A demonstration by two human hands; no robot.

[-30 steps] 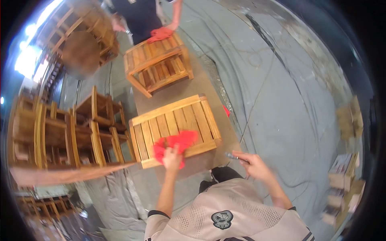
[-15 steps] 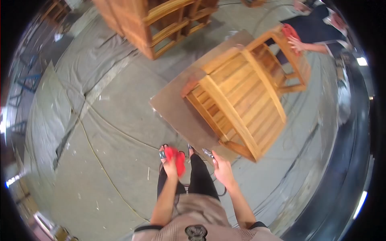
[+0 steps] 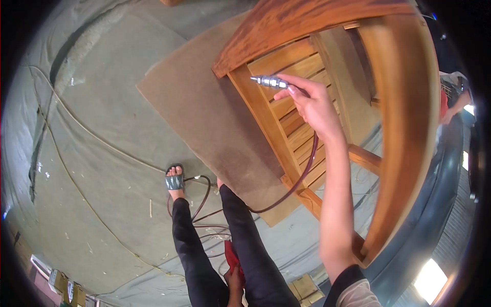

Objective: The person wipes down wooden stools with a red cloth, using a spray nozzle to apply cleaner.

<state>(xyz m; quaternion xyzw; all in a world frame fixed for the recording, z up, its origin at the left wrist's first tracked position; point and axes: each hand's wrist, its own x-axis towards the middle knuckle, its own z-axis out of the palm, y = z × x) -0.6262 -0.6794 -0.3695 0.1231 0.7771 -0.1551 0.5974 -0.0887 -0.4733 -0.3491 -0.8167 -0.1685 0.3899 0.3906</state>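
My right hand (image 3: pixel 318 106) is closed round the end of an air hose, its metal nozzle (image 3: pixel 269 82) pointing left. The dark red hose (image 3: pixel 309 166) runs from that hand down past my legs. Just beyond the nozzle is a slatted wooden chair (image 3: pixel 258 117), tipped over on a brown board (image 3: pixel 189 102); the nozzle overlaps its frame in this view. Low between my legs, my left hand (image 3: pixel 235 280) grips a bunched red cloth (image 3: pixel 231 256), its fingers partly hidden.
Loops of hose (image 3: pixel 208 189) lie on the floor around my feet. A pale yellow cord (image 3: pixel 76 181) crosses the floor at left. Cardboard (image 3: pixel 305 287) lies behind me at lower right. Another person's arm (image 3: pixel 455 107) shows at the right edge, beyond the chair.
My right hand has risen and moved forward with the nozzle, over the chair. The chair appears closer and turned. My left hand has dropped with the cloth to between my legs.
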